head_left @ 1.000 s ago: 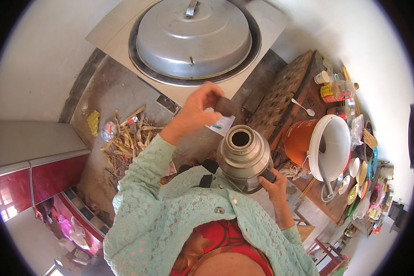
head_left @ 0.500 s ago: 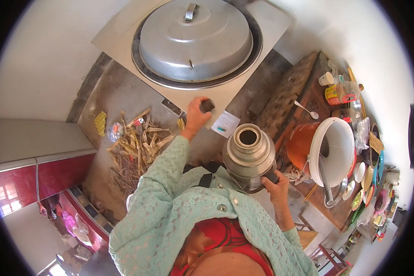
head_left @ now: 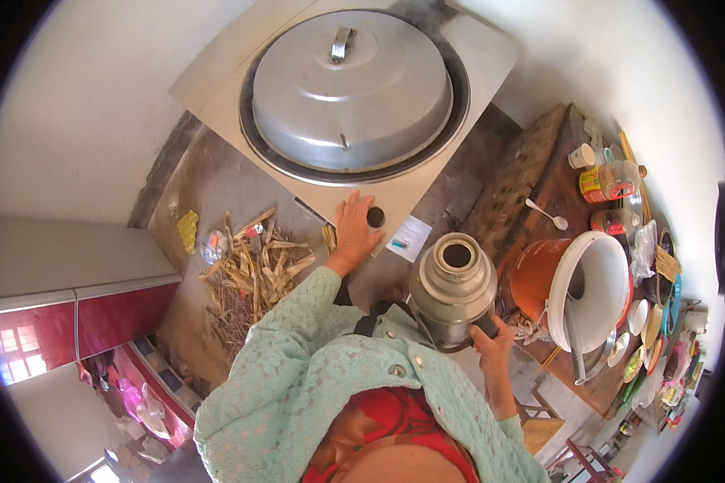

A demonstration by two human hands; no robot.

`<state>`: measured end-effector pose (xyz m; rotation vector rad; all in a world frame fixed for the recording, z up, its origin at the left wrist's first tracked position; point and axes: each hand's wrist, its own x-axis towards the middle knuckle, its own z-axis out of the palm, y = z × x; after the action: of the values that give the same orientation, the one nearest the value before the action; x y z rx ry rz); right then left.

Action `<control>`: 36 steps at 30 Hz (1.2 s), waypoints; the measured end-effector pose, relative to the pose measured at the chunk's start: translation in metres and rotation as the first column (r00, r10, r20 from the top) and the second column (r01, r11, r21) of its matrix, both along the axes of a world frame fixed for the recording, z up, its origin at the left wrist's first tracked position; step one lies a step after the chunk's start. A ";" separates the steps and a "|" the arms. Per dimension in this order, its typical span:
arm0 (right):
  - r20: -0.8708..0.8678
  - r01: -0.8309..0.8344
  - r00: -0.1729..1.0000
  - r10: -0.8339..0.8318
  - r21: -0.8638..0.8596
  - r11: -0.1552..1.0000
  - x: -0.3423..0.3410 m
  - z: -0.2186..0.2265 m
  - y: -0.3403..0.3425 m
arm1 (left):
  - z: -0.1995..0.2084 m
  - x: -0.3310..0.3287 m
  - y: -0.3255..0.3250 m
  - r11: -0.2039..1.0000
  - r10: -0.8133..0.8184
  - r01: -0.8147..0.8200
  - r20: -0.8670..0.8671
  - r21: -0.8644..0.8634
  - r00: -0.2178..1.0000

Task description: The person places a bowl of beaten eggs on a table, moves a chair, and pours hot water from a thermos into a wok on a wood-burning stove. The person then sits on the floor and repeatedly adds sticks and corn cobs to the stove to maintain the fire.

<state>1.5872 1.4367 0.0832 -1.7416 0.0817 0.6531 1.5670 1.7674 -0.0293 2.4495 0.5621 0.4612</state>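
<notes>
My right hand (head_left: 494, 344) grips the dark handle of a metal thermos flask (head_left: 453, 290), which stands upright off my right side with its round mouth uncovered. On the near corner of the pale stove top (head_left: 314, 196), my left hand (head_left: 354, 229) lies with its fingers stretched out. Between its index finger and thumb a dark, round stopper (head_left: 376, 216) rests on the surface, not wrapped by the fingers. Just beyond that hand, a large domed metal lid (head_left: 350, 97) covers the wok set into the stove.
Dry corn husks and twigs (head_left: 258, 274) lie on the floor to the left. A white sheet of paper (head_left: 409, 238) is beside the stove corner. At right, a wooden surface bears an orange bucket with a white inside (head_left: 592, 282), jars (head_left: 612, 181) and a spoon (head_left: 546, 213).
My left hand has lowered the stopper onto the stove corner and loosened its fingers from it. The thermos stays in my right hand, and the whole view has shifted slightly.
</notes>
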 end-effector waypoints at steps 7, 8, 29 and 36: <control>0.029 0.162 0.987 -0.161 -0.056 0.985 -0.009 0.017 0.038 | 0.069 0.053 0.115 0.998 -0.065 0.067 0.365 0.009 0.929; 0.031 0.196 0.980 -0.194 -0.059 0.979 -0.011 0.018 0.041 | 0.074 0.070 0.142 0.999 -0.043 0.044 0.351 0.005 0.935; 0.059 0.451 0.892 -0.448 -0.173 0.876 -0.045 0.087 0.128 | 0.076 0.284 0.324 0.987 0.101 -0.114 -0.113 -0.115 0.988; 0.159 0.459 0.889 -0.430 -0.295 0.838 -0.040 0.097 0.122 | 0.152 0.253 0.389 0.986 0.038 -0.031 0.038 -0.164 0.999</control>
<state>1.5473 1.5591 0.1807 -1.9719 0.5488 0.2234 1.8200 2.1568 0.1231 2.2723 0.6020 0.4594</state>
